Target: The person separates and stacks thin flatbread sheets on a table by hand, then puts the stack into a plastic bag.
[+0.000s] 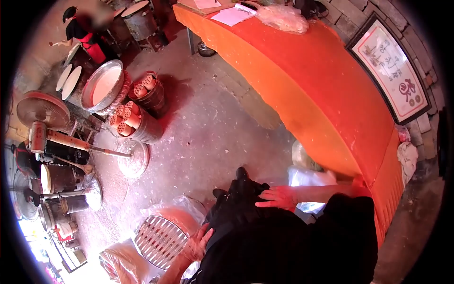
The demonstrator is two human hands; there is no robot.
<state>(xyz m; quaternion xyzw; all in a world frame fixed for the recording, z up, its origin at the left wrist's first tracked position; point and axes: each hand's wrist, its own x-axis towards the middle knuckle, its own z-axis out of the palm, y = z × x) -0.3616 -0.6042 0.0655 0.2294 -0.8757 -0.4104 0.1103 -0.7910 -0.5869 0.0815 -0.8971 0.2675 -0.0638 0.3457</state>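
Both hands rest on the dark clothing over my legs. My left hand (196,244) lies at my left thigh, its fingers partly bent against the cloth and nothing visible in it. Just left of it a round slatted rack (161,241) sits on plastic-wrapped bundles (124,261). My right hand (278,197) is spread flat on my right thigh, with no object in it. Clear plastic bags (309,177) show beyond my right forearm, beside the orange-covered table (326,90).
A pedestal fan (42,111), a large basin (105,85) and buckets of perforated cylinders (135,120) stand left. A person (82,35) is at the far left. Papers (234,15) lie on the table; a framed sign (390,66) leans at right.
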